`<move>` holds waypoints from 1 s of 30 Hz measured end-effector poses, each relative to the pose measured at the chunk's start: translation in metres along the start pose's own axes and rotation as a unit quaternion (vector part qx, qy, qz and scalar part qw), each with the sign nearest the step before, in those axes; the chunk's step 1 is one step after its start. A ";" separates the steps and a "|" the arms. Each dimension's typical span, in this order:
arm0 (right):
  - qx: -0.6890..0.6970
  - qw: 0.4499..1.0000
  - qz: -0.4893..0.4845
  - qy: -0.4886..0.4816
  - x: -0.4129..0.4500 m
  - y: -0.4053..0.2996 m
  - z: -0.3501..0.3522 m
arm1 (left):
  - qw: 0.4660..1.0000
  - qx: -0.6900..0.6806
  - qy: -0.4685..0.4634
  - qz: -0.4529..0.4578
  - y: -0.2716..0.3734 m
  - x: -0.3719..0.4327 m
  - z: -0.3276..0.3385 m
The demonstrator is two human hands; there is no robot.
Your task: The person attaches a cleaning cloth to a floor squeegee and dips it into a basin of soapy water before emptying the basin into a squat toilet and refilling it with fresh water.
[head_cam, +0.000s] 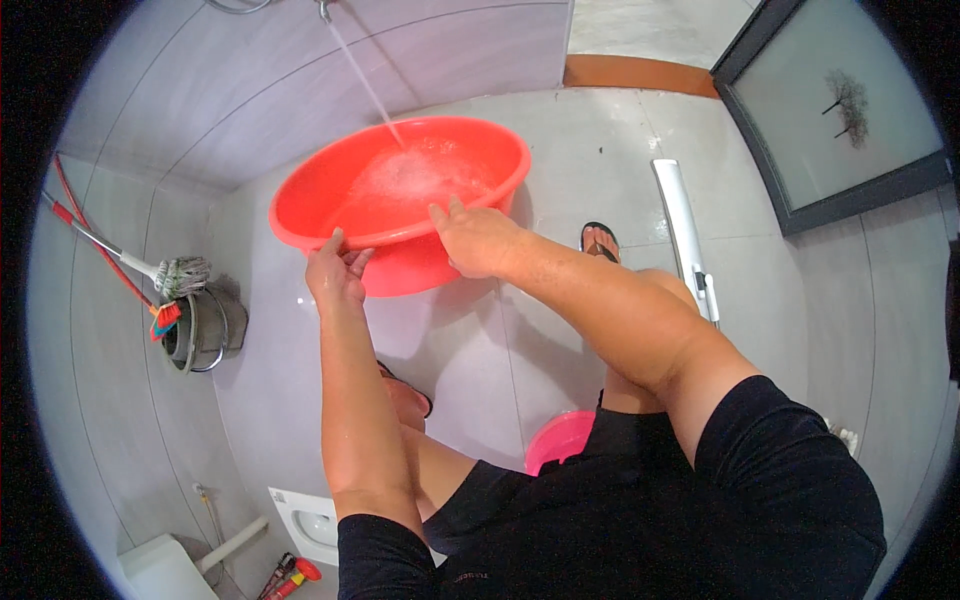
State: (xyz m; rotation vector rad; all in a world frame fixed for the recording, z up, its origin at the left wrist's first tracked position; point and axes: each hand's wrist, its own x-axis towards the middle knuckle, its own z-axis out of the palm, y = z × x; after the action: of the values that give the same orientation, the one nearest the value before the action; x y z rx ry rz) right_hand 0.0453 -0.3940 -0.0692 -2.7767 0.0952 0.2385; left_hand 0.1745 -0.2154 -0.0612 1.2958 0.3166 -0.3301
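A large red plastic basin (375,274) stands before me on the tiled floor, tilted towards the wall. From a faucet (324,10) on that wall, a stream of water (364,79) falls into it and churns up foam. My left hand (334,274) grips the near rim at its left part, thumb on top and fingers beneath. Further right along the same rim, my right hand (476,236) holds on with its fingertips over the edge. The undersides of the fingers are partly hidden by the basin wall.
At left, a grey bucket (232,330) stands below a mop (182,277) and a red-handled brush (165,319). A white long-handled tool (679,225) lies to the right, near a framed glass door (840,112). Behind me are a pink basin (559,439) and a squat toilet (304,521).
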 end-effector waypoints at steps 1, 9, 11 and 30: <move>0.003 1.000 -0.002 0.007 0.001 -0.001 0.000 | 1.000 0.001 0.002 0.000 -0.001 0.003 -0.003; 0.005 1.000 -0.005 0.012 0.001 -0.004 -0.002 | 0.999 -0.023 0.004 -0.026 -0.005 0.012 -0.012; -0.007 1.000 -0.007 0.012 0.002 -0.005 -0.001 | 0.999 -0.021 0.007 -0.027 -0.005 0.012 -0.012; -0.006 1.000 -0.022 -0.009 -0.007 -0.004 -0.004 | 1.000 0.017 -0.024 -0.006 -0.001 0.006 -0.004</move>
State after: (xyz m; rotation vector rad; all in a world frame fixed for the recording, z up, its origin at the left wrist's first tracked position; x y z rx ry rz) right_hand 0.0396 -0.3913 -0.0632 -2.7855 0.0274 0.2521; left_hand 0.1791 -0.2118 -0.0653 1.3182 0.2791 -0.3780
